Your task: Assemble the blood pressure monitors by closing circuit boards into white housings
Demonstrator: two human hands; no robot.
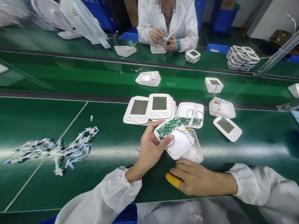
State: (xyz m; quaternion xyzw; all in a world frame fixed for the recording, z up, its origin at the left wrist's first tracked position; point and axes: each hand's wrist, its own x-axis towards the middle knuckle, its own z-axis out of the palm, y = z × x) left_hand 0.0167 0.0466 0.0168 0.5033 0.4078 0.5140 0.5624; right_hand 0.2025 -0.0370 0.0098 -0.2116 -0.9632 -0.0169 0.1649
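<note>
The near surface (30, 124) carries 3 white display casings (136, 109), 3 green circuit boards (168, 129) and 1 scattered heap of small white parts (74, 149) toward its left edge. There are 2 hands: the left hand (149, 149) holds 1 of the boards, and the right hand (196, 179) wears 1 yellow finger cot (173, 180). Beyond the far edge are 2 white desk fans (79, 21) and 1 co-worker (168, 28).
</note>
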